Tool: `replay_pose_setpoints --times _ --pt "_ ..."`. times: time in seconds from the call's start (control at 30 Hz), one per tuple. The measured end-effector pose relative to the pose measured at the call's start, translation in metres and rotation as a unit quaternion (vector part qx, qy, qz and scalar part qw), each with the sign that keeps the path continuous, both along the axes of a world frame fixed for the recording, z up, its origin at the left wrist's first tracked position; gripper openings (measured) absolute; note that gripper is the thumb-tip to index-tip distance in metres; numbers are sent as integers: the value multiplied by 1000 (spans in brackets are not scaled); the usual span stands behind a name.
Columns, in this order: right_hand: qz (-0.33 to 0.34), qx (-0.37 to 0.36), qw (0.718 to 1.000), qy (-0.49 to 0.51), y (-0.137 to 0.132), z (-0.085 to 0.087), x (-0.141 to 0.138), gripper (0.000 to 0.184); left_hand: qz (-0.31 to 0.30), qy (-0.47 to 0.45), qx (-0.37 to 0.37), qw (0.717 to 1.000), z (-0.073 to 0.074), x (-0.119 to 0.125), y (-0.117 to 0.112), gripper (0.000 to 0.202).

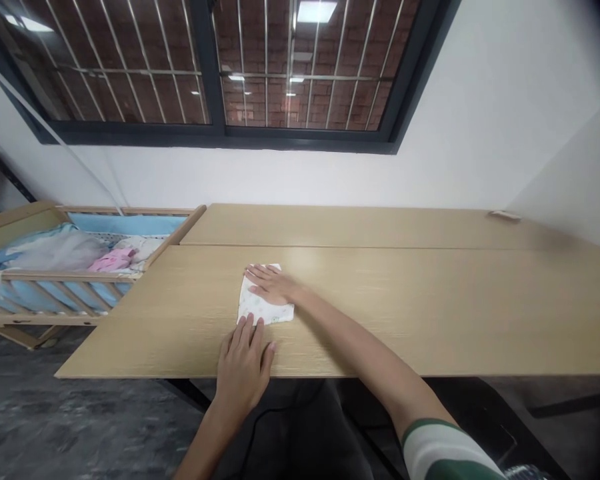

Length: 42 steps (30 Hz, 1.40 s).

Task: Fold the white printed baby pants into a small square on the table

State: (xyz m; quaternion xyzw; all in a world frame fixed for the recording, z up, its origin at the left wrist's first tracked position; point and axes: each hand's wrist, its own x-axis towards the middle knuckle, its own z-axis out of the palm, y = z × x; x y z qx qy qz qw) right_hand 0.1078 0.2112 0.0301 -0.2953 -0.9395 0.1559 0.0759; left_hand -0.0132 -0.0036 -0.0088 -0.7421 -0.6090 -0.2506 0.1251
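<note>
A white cloth (267, 311) with a faint pattern lies flat on the light wooden table (405, 300), left of the table's middle. Across its upper part rests my right hand (273, 283), palm down with the fingers stretched out to the left. My left hand (245, 357) lies over the table's front edge, its fingers extended and the tips at the cloth's lower left edge. Neither hand is wrapped around anything.
To the left stands a wooden crib (95, 277) with blue lining and a pink cloth (113, 260) inside. A small pale object (504, 215) lies at the table's back right. Behind is a white wall with a barred window (300, 67).
</note>
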Motion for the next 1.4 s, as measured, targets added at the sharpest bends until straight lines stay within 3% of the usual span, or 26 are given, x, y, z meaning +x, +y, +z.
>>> replay_pose_setpoints --times 0.27,0.37,0.47,0.6,0.8,0.9,1.0,1.2,1.4 --pt "-25 76 997 -17 23 -3 0 65 -4 -9 -9 1000 0 -3 4 44" --pt "-42 132 990 36 11 3 5 61 -23 -30 -13 999 -4 -16 13 38" --pt "-77 156 981 83 -13 13 20 48 -81 -63 -28 994 -7 -43 29 33" --pt "-64 82 991 81 -53 27 47 40 -151 -96 -35 983 -8 -78 51 29" --pt "-29 -11 999 34 -99 32 82 80 -167 -134 -81 974 8 -84 63 33" --pt "-34 -22 997 66 -108 27 87 64 -154 -194 -149 957 23 -81 62 38" --pt "-77 -35 988 129 -105 23 84 40 -154 -257 -184 936 38 -82 63 40" --pt "-167 -64 961 209 -74 21 70 37 -177 -332 -213 902 52 -81 88 43" --pt "-252 -44 942 216 -39 10 55 34 -72 -333 -184 922 45 -67 141 38"
